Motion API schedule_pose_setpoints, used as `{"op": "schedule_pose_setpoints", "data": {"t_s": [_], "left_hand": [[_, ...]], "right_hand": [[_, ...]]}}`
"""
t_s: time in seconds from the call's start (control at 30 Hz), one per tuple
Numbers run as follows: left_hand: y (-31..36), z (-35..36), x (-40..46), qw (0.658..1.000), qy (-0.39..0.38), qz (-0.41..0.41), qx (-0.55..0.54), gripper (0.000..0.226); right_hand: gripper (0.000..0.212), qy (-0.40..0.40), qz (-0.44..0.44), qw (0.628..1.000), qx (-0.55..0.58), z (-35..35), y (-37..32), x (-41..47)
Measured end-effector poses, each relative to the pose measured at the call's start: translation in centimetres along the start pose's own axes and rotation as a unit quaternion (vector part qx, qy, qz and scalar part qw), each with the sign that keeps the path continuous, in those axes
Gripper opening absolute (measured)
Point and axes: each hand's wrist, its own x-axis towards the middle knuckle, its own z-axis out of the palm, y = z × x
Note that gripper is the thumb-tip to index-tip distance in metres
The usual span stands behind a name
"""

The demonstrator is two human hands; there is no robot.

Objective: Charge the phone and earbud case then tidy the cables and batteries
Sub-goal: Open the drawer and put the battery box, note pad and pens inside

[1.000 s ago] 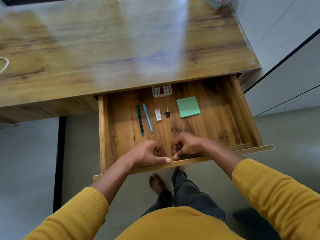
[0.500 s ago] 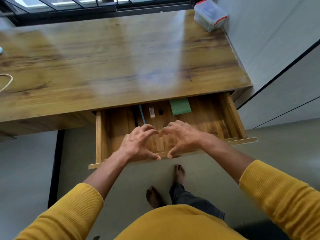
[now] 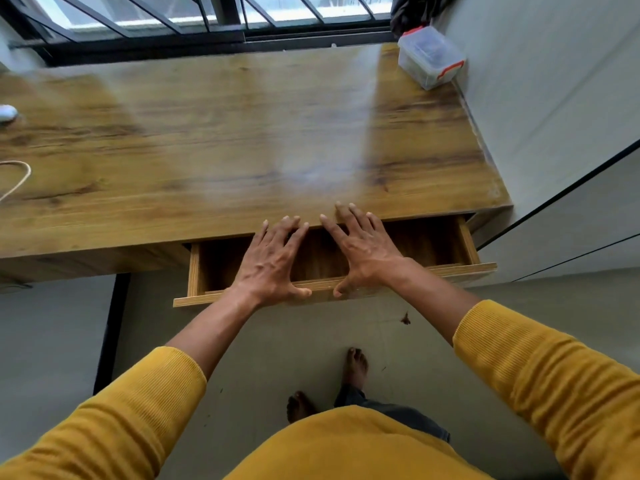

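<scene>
The wooden drawer (image 3: pixel 450 270) under the desk top sticks out only a short way, and its contents are hidden beneath the desk. My left hand (image 3: pixel 272 263) lies flat over the drawer opening with straight, spread fingers, its thumb on the front panel. Beside it my right hand (image 3: pixel 360 247) is spread the same way, thumb on the front panel and fingertips reaching the desk edge. Neither hand holds anything. At the far left edge of the desk (image 3: pixel 225 140) lie a loop of white cable (image 3: pixel 15 181) and a small white object (image 3: pixel 7 113).
A clear plastic box (image 3: pixel 429 57) with red latches stands at the desk's back right corner, by the wall. A barred window runs behind the desk. A grey wall panel is to the right. My bare feet stand on the grey floor below the drawer.
The drawer has slid most of the way in, hiding the pens, battery tray and green notes. Both hands went from curled on the front panel to flat and spread, moving forward with it.
</scene>
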Motion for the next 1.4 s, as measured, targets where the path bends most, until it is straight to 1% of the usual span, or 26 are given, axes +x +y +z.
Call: {"op": "schedule_pose_setpoints", "data": {"t_s": [0.13,0.2,0.3,0.47,0.67,0.77,0.87,1.03,1.17,1.27,1.4], "left_hand": [[-1.1,-0.8,2.4,0.999,-0.045,0.002,0.015,0.147],[-1.4,-1.1,3.3,0.998,-0.058,0.004,0.013,0.145],[-1.5,-1.3,3.8,0.998,-0.056,0.0,-0.005,0.139],[-1.4,-1.2,3.8,0.999,-0.003,-0.011,-0.04,0.12],[-1.2,-0.9,4.2,0.995,0.041,-0.041,-0.085,0.097],[-0.7,-0.2,4.3,0.989,0.078,-0.068,-0.103,0.085],[0.3,0.7,4.6,0.979,0.107,-0.113,-0.131,0.075],[1.4,2.1,5.6,0.967,0.152,-0.163,-0.12,0.059],[1.5,2.6,5.9,0.964,0.177,-0.172,-0.1,0.055],[1.6,2.7,6.1,0.963,0.199,-0.168,-0.075,0.054],[1.6,3.2,6.2,0.958,0.236,-0.155,-0.048,0.064]], "right_hand": [[0.155,-0.006,-0.007,1.0,-0.001,-0.9,0.5,1.3],[0.151,0.002,-0.016,1.0,0.0,-1.3,0.7,1.8],[0.144,0.019,-0.033,0.999,0.004,-1.6,1.2,2.3],[0.124,0.07,-0.051,0.996,-0.003,-1.5,1.9,2.9],[0.105,0.124,-0.055,0.991,0.001,-1.6,2.0,3.5],[0.095,0.162,-0.045,0.986,0.023,-1.0,2.0,3.7],[0.083,0.186,-0.035,0.981,0.033,-0.5,1.9,4.2],[0.06,0.208,-0.045,0.977,0.024,-0.5,2.2,5.2],[0.051,0.211,-0.066,0.975,0.007,-0.5,2.9,5.9],[0.049,0.222,-0.082,0.972,-0.006,-0.4,3.2,6.1],[0.043,0.238,-0.087,0.967,-0.022,-0.3,3.2,6.4]]}}
